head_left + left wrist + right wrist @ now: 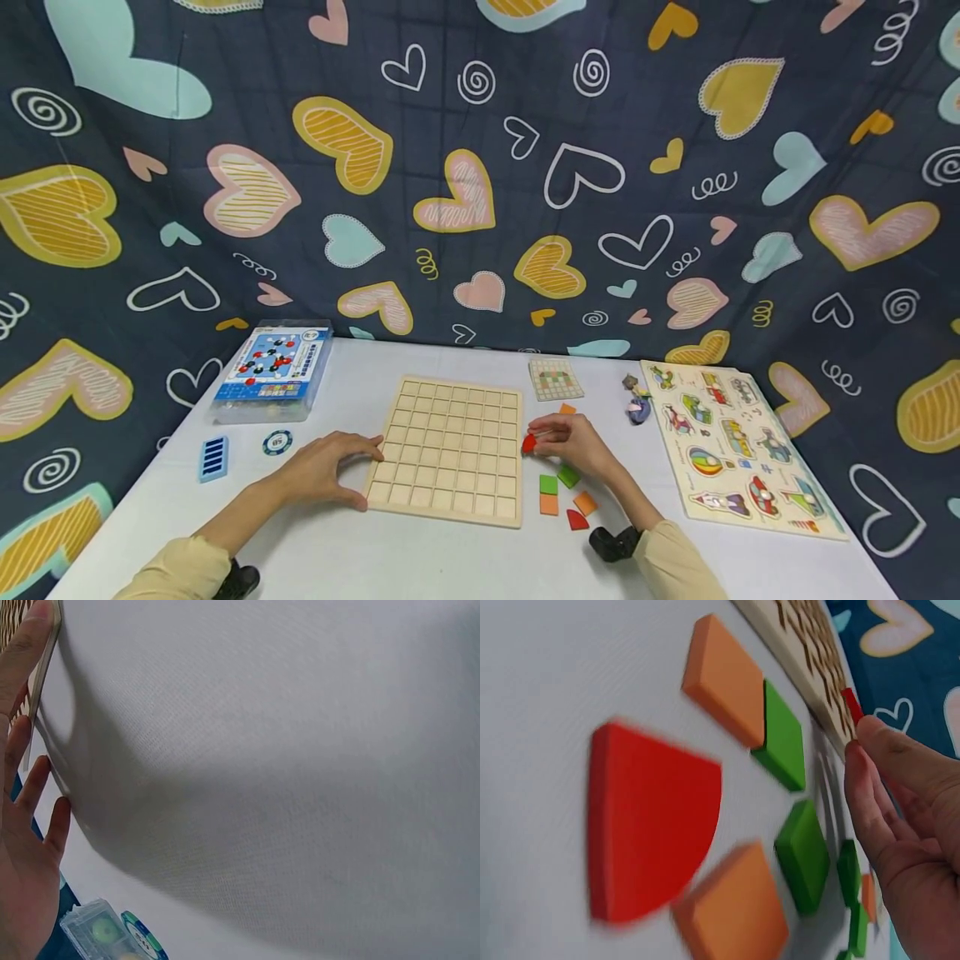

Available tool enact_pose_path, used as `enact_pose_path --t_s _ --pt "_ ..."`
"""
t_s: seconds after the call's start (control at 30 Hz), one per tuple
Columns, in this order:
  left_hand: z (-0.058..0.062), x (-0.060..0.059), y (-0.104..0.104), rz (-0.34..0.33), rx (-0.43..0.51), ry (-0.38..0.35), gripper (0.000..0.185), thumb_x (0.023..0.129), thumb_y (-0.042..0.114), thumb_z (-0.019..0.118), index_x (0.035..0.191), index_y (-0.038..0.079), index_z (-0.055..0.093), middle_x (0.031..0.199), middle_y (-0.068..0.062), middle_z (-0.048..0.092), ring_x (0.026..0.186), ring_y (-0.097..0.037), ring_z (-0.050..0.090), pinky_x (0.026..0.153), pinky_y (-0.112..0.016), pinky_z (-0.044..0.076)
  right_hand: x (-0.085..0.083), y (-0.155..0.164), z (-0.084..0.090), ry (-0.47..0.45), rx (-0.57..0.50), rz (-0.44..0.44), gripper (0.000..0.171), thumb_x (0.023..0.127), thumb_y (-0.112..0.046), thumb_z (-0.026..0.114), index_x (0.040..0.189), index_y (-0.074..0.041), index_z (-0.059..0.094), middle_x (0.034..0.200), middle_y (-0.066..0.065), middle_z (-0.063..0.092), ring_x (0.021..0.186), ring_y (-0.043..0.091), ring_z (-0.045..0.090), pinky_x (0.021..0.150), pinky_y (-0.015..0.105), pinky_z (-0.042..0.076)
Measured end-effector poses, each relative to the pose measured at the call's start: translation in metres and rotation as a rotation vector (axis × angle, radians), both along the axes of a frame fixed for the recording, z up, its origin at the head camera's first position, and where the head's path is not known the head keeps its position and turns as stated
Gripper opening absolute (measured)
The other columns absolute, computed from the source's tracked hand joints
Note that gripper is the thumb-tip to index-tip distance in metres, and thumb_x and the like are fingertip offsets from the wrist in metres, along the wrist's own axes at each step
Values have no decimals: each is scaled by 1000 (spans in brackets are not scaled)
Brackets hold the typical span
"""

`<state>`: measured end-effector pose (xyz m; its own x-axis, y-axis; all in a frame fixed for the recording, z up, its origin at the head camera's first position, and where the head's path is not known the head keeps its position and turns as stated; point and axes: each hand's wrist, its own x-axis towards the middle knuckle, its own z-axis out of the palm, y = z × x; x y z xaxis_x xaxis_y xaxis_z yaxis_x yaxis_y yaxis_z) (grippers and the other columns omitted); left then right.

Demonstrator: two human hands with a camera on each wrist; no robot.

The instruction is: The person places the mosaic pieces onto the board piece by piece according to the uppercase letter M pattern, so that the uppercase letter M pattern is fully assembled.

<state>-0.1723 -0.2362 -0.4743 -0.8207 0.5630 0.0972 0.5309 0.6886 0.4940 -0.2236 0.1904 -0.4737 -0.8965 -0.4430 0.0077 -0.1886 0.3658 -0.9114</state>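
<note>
Right hand (577, 442) pinches a red piece (528, 443) at the board's edge

Right of centre in the head view, the red piece sits between the right hand's thumb and fingertips, closed just enough to grip it. It shows at the right edge of the grid board (444, 457); whether they touch, I cannot tell. The left hand (318, 471) is spread, thumb and fingertips touching the board's left edge.

The piece looks light, stiff and hard to break, though its smooth face may slip. A light pinch across its thin sides should serve, leaving the underside free. The board seems flat and rigid, light enough to slide on the worktop (420, 558), and best held by its rim.

Lower right of centre lie a loose red piece (577, 519), orange squares (549, 504) and green squares (548, 484).
</note>
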Motion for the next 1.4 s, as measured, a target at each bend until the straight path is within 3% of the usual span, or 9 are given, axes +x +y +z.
enact_pose_path --t_s 0.47,0.77,1.03,1.4 --pt "-2 0 0 2 6 -2 65 61 60 78 114 24 65 134 -3 58 116 -29 55 96 -53 42 -16 -37 -12 -155 -192 -35 43 83 -3 71 123 7 59 117 18 66 98 19 67 80 27 56" --pt "-1 2 2 5 9 -5 64 60 59 79 112 24 65 134 -3 58 116 -30 55 96 -53 42 -21 -58 -18 -144 -294 -27 45 83 1 70 124 12 55 118 25 63 101 26 66 83 27 55" --pt "1 3 2 19 8 -30 64 60 57 80 112 24 65 135 -4 57 117 -32 54 96 -55 42 -23 -78 -21 -82 -280 -73 40 83 0 71 120 9 60 114 22 66 102 27 66 83 26 54" --pt "0 2 2 19 10 -17 63 60 57 81 111 24 65 134 -3 58 116 -30 54 96 -54 42 -25 -111 -24 6 -331 -53 38 80 8 70 116 14 60 110 28 65 96 35 66 80 28 56"
